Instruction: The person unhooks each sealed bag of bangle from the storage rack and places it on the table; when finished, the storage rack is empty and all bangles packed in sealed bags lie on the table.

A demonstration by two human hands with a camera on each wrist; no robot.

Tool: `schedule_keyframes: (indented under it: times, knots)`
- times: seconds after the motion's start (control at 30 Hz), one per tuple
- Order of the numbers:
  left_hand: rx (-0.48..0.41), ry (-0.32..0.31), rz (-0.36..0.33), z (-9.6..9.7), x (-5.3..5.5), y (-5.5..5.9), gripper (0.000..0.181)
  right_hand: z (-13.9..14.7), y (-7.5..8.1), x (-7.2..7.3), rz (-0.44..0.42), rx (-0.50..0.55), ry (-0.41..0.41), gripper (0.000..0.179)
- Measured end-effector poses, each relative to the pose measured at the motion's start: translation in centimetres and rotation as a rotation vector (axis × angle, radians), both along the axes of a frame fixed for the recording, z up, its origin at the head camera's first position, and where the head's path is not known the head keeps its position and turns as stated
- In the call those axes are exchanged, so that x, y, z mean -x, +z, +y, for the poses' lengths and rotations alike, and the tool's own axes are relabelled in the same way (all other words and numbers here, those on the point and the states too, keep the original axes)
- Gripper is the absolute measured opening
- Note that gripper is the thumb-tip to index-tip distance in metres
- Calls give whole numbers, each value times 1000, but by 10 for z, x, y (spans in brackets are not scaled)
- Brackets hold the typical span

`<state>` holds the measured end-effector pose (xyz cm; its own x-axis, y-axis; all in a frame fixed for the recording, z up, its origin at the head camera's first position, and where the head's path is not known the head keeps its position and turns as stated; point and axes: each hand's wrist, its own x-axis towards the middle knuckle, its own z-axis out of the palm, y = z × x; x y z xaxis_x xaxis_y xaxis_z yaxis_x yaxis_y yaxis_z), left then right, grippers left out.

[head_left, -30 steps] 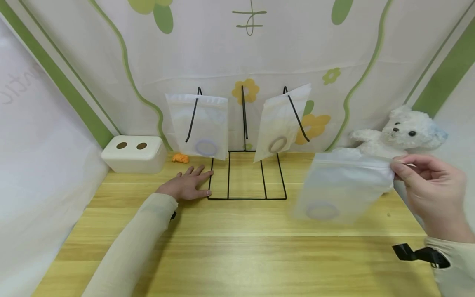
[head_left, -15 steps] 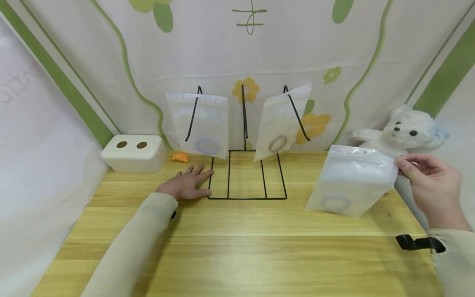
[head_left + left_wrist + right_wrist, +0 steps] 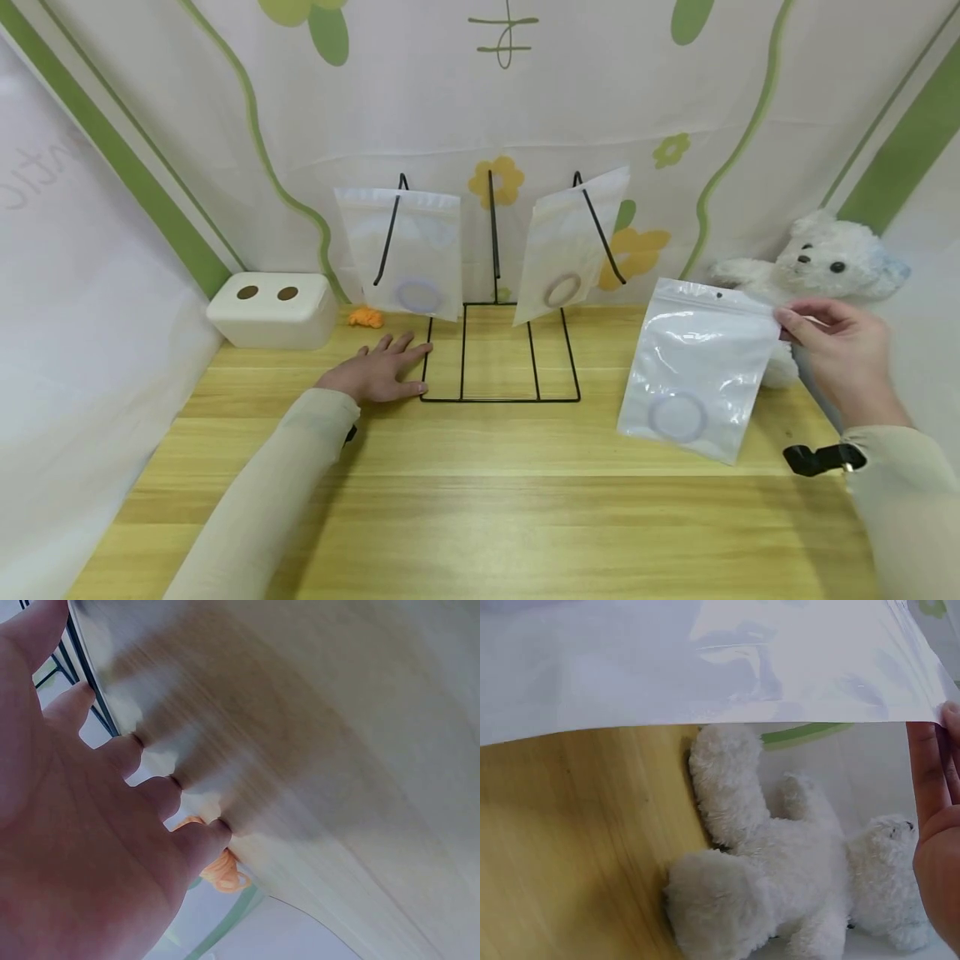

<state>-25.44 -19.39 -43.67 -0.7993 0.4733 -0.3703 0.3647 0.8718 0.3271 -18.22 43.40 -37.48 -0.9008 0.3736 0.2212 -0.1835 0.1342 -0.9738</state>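
Observation:
My right hand [image 3: 847, 354] pinches the upper right corner of a white zip bag [image 3: 693, 358], which hangs tilted over the right side of the table. A pale purple ring shows through its lower part, and a small hole sits in its top edge. Spread flat, my left hand [image 3: 378, 373] rests on the table, its fingertips and thumb against the left side of a black wire rack [image 3: 501, 402]. On the rack's left hook hangs a zip bag [image 3: 405, 242] with a purple ring. Another zip bag [image 3: 562, 242], with a beige ring, hangs on the right hook; the middle hook bears none.
A white plush bear [image 3: 810, 262] sits at the back right, partly behind the held bag. At the back left stands a white box [image 3: 273, 321] with two round brown spots on top. Beside it lies a small orange object [image 3: 366, 317]. A patterned curtain [image 3: 420, 100] hangs behind.
My right hand has moved a little left, and the held bag has swung to face the head view more squarely. The left hand, rack and hung bags look unmoved.

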Motion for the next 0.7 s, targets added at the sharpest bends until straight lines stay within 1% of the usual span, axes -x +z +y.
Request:
schedule_keyframes:
  times: [0.07, 0.13, 0.17, 0.27, 0.37, 0.5, 0.57, 0.7]
  knots:
    - [0, 1, -1, 1, 0, 0, 81, 3, -6, 2, -7, -21, 26, 7]
    - [-1, 1, -1, 1, 1, 1, 81, 7, -13, 2, -43, -63, 44, 5]
    - [-1, 1, 0, 1, 1, 0, 81, 8, -16, 2, -51, -60, 61, 5]
    - [-3, 0, 1, 1, 1, 0, 81, 13, -27, 2, -103, -104, 95, 8]
    - [-4, -1, 2, 0, 1, -1, 81, 15, -36, 1, -147, -194, 99, 10]
    - [4, -1, 10, -1, 1, -1, 81, 17, -46, 1, -203, -367, 92, 7]
    - [13, -3, 15, -2, 2, -3, 81, 19, -50, 0, -221, -415, 104, 6]
    - [23, -10, 21, -2, 4, -5, 81, 22, -57, -3, -297, -515, 95, 25]
